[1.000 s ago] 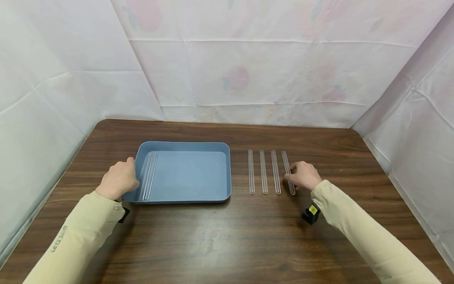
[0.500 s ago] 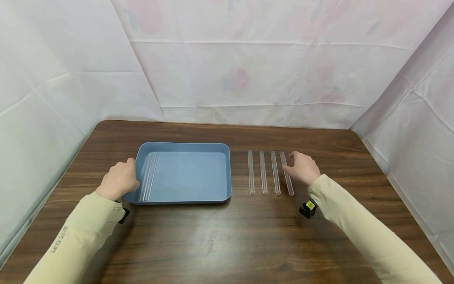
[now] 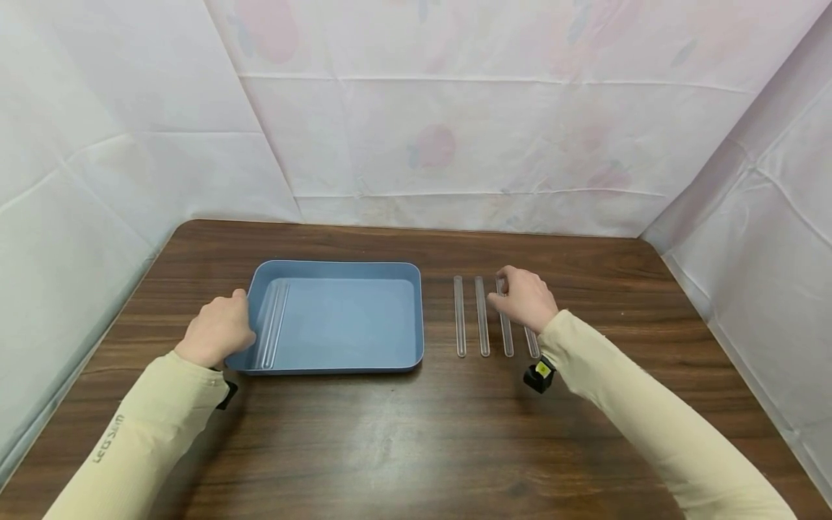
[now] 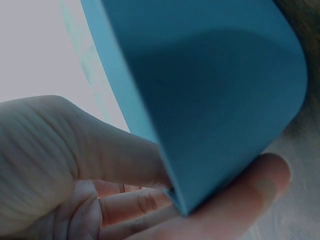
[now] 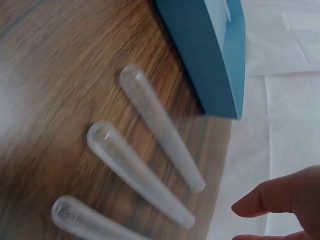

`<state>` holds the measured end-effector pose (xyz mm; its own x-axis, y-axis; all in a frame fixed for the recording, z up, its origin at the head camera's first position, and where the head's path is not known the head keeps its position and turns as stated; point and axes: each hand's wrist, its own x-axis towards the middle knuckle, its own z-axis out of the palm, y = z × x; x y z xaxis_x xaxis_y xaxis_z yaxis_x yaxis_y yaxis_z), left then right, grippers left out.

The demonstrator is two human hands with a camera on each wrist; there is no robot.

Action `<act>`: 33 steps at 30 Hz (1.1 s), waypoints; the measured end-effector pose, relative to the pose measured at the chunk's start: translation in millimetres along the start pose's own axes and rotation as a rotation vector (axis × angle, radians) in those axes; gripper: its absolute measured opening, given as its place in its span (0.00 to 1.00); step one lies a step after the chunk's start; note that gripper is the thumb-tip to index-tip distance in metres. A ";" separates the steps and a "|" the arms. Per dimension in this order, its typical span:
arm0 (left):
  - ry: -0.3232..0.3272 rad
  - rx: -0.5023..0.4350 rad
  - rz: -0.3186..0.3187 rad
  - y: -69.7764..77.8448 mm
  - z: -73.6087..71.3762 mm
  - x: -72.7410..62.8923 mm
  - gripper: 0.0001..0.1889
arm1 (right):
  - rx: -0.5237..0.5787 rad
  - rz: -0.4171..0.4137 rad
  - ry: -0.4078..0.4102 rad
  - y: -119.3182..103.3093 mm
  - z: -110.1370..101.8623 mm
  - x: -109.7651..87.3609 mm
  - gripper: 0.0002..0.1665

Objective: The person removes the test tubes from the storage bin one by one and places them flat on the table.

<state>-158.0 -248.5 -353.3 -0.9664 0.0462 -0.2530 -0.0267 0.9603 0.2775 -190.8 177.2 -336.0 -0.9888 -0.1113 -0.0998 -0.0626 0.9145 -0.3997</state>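
My left hand (image 3: 217, 328) grips the left wall of a blue rectangular tray (image 3: 354, 321); in the left wrist view the thumb (image 4: 120, 155) lies on one side of the wall and fingers on the other. Clear test tubes (image 3: 273, 325) lie along the tray's left side. Right of the tray, several more clear round-ended test tubes (image 3: 460, 318) lie in a row on the table. Over the two rightmost of these hangs my right hand (image 3: 528, 300), covering parts of them. Its thumb and fingers are apart, with nothing between them in the right wrist view.
The dark wood-grain table (image 3: 390, 448) reaches back to a pale curtain (image 3: 455, 144) with faint fruit prints. More white cloth (image 3: 780, 217) hangs on the right side. The tray's right wall (image 3: 419, 318) stands a short way left of the tube row.
My right hand has let go of the rightmost test tube and moved left over the tube beside it. The let-go tube lies slightly further left. My left hand and the tray have stayed put.
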 end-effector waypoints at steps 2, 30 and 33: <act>0.000 0.001 -0.001 -0.1 0.0 0.0 0.27 | 0.017 -0.022 0.003 -6.2 1.9 1.5 0.28; -0.017 -0.009 -0.001 -1.8 -0.2 1.1 0.25 | 0.041 -0.136 -0.041 -78.8 12.3 18.6 0.26; -0.019 -0.011 -0.003 -2.3 0.0 1.1 0.25 | 0.045 -0.142 -0.050 -86.5 14.9 19.9 0.26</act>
<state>-159.1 -250.6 -354.2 -0.9613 0.0487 -0.2712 -0.0325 0.9573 0.2872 -203.1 90.1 -316.9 -0.9623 -0.2585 -0.0842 -0.1941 0.8702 -0.4529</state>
